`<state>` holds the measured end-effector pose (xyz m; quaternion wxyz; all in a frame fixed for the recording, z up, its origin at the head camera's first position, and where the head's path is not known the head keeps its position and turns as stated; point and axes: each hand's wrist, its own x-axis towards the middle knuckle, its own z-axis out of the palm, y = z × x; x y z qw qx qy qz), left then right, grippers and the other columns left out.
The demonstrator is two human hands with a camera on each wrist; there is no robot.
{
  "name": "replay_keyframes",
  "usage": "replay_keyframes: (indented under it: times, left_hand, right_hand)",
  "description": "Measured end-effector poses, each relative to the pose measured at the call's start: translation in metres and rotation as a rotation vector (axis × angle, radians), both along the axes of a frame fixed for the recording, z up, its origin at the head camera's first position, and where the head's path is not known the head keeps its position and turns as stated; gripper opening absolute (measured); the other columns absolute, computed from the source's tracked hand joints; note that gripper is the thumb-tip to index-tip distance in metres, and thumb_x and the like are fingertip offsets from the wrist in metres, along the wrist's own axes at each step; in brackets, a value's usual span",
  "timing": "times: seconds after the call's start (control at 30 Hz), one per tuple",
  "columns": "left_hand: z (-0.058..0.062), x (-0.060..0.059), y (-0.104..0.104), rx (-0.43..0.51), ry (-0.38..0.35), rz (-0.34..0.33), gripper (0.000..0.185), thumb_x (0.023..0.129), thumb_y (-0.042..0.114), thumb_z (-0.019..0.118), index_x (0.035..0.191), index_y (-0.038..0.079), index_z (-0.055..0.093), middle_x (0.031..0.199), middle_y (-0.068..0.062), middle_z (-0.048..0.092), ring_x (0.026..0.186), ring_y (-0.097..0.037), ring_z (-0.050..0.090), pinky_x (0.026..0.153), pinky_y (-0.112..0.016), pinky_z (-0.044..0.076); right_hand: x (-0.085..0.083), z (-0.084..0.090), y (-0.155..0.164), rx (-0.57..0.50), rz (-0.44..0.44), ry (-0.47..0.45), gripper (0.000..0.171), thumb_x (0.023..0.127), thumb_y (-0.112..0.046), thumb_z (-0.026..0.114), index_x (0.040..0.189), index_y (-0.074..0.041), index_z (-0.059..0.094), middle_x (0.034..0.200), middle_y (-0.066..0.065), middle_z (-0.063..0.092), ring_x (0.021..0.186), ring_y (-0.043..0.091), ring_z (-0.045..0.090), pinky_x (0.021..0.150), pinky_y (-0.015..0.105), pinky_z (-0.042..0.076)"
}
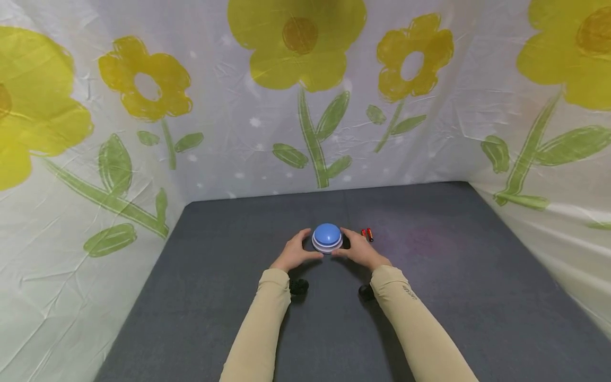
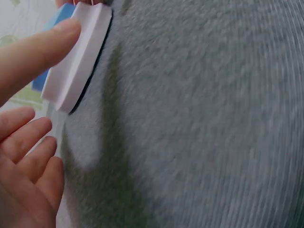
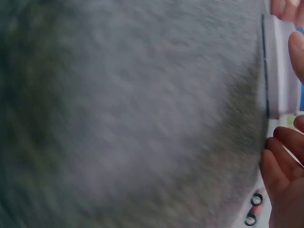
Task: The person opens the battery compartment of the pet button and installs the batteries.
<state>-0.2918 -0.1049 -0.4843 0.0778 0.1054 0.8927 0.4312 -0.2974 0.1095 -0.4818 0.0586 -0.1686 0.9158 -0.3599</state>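
Head view: "Where's the blue button [image 1: 327,233] vs the fingers?"

"On the dark table [image 1: 167,297], approx. midway btwn the left hand [image 1: 292,253] and the right hand [image 1: 364,252]: R of the left fingertips, L of the right ones, thumbs on its near side. It's round from above, so no long axis; neither hand's clearly nearer."

"Any grasp, AFAICT?"

"None shown: fingers loosely bent, thumbs spread from them, bracketing the white base [image 2: 85,59]; rim contact unclear. FYI, small red batteries [image 1: 370,234] lie just beside the right fingers, on the side away from the button"
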Motion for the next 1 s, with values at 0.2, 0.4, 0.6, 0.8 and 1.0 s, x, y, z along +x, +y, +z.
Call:
replay_keyframes:
  times: [0.2,0.4,0.6,0.8,1.0]
  left_hand:
    - [-0.004,-0.002,0.008,0.017,0.007,0.03,0.091,0.074,0.029,0.08,0.145,0.005,0.029,0.145,-0.014,0.033,0.133,-0.027,0.028,0.106,-0.046,0.027]
    - [-0.005,-0.001,0.014,-0.013,0.016,0.033,0.087,0.076,0.023,0.078,0.144,0.003,0.029,0.144,-0.016,0.033,0.132,-0.031,0.029,0.104,-0.048,0.028]
    - [-0.009,-0.001,0.019,-0.026,0.052,0.04,0.079,0.077,0.019,0.077,0.141,0.001,0.035,0.14,-0.017,0.039,0.128,-0.032,0.035,0.103,-0.047,0.031]
    - [-0.015,-0.001,0.021,-0.015,0.112,0.098,0.072,0.075,0.016,0.079,0.135,0.002,0.044,0.133,-0.018,0.047,0.123,-0.032,0.042,0.101,-0.048,0.034]
    - [-0.015,-0.001,0.019,-0.02,0.123,0.129,0.07,0.074,0.021,0.08,0.133,0.004,0.047,0.131,-0.016,0.05,0.122,-0.033,0.043,0.1,-0.048,0.035]
  right_hand:
    - [-0.001,-0.005,-0.006,0.038,-0.038,0.034,0.077,0.08,-0.028,0.074,0.138,0.006,0.036,0.136,0.023,0.042,0.124,0.039,0.036,0.102,0.051,0.03]
    - [-0.002,-0.008,-0.009,0.052,-0.085,0.068,0.069,0.081,-0.023,0.074,0.136,0.003,0.042,0.132,0.02,0.047,0.12,0.037,0.041,0.1,0.048,0.034]
    - [-0.002,-0.008,-0.011,0.058,-0.12,0.057,0.066,0.081,-0.022,0.073,0.135,0.002,0.043,0.13,0.02,0.049,0.12,0.037,0.041,0.099,0.05,0.034]
    - [-0.001,-0.007,-0.012,0.069,-0.127,0.056,0.064,0.082,-0.022,0.073,0.135,0.002,0.044,0.128,0.02,0.05,0.12,0.038,0.041,0.099,0.051,0.034]
    - [-0.001,-0.007,-0.013,0.076,-0.116,0.056,0.064,0.083,-0.023,0.072,0.136,0.0,0.044,0.129,0.02,0.05,0.119,0.037,0.042,0.099,0.051,0.034]
